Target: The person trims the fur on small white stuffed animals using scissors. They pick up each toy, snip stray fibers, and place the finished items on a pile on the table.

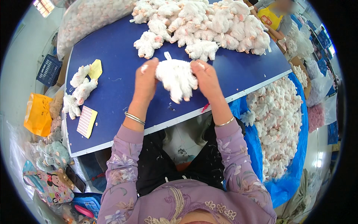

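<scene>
White fluffy plush toy (pixel 176 79) hangs between left hand (pixel 146 77) and right hand (pixel 206 76), both pinching its upper sides, above the blue, white-edged table (pixel 117 106); pale floor (pixel 20 89) lies beyond its left edge.

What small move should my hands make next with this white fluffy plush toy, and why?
Perhaps turn the white fluffy plush toy over: your left hand and right hand grip its opposite sides above the blue, white-edged tabletop, and its far side is hidden from view.
</scene>
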`<state>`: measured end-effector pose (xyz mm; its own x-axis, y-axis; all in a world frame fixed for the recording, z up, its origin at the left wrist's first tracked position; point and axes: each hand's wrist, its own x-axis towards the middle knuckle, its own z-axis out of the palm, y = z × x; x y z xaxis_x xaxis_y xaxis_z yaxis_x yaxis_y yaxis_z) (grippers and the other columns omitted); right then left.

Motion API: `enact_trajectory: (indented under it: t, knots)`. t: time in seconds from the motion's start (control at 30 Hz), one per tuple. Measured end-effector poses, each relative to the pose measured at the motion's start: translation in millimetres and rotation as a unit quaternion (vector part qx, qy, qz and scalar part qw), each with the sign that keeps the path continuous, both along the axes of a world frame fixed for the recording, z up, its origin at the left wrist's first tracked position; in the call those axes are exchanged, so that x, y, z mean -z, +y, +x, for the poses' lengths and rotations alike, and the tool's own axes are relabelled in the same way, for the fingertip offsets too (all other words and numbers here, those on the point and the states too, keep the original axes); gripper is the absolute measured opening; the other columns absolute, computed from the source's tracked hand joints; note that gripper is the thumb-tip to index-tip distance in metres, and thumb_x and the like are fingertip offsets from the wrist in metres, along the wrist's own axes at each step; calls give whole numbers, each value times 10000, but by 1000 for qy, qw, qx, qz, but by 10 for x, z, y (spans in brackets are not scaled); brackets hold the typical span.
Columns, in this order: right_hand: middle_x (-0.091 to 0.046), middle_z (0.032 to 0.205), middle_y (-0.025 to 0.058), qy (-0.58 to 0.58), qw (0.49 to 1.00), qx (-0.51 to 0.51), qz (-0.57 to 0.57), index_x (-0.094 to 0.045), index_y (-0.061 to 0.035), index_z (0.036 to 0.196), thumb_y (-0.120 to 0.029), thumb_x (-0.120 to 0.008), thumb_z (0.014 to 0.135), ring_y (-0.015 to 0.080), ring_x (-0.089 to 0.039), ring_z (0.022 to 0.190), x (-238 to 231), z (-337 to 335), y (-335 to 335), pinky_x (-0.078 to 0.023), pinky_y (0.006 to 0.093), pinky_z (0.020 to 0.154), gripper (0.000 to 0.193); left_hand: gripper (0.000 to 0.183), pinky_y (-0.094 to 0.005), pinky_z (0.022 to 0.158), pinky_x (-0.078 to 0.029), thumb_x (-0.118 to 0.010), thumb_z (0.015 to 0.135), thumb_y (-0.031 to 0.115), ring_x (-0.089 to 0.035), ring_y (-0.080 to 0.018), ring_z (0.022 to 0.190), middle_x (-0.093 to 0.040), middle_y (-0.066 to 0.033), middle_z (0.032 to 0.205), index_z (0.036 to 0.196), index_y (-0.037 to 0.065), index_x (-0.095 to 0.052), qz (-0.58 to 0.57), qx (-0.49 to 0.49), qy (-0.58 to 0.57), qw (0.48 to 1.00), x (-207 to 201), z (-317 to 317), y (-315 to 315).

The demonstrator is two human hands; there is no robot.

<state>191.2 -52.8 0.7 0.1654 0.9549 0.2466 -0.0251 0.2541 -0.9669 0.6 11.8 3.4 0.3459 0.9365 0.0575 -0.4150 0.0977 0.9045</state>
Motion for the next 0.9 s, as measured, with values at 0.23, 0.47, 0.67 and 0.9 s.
enact_trajectory:
  t: [0.23,0.47,0.67,0.9]
  knots:
    - [-610,741,37,151,983,-86,-57,-581,-46,812,-292,-515,974,96,-577,661,73,200,114,-471,242,625,302,232,-258,681,-509,-577,946,254,-606,-95,778,-631,-27,886,956,27,-621,-3,-71,-21,997,-47,-45,32]
    - [-575,663,24,77,993,82,-37,-553,-50,738,-273,-526,966,91,-533,574,163,573,57,-425,234,538,320,210,-290,673,-480,-609,912,179,-593,-137,750,-619,-64,848,969,-22,-595,225,-320,367,844,-128,-1567,570]
    - [-556,646,22,133,985,110,-29,-530,-61,708,-253,-523,963,87,-498,552,180,550,80,-393,233,523,319,236,-293,813,-477,-617,893,165,-593,-175,875,-616,-87,950,1041,-19,-615,309,-549,252,734,-347,-1909,551]
    - [-567,639,24,30,993,112,-12,-531,-34,711,-220,-530,961,75,-493,547,122,414,127,-399,232,519,311,599,-397,951,-440,-672,799,370,-572,-332,1102,-595,-235,1174,1209,-45,-534,231,-326,415,817,153,-528,1063]
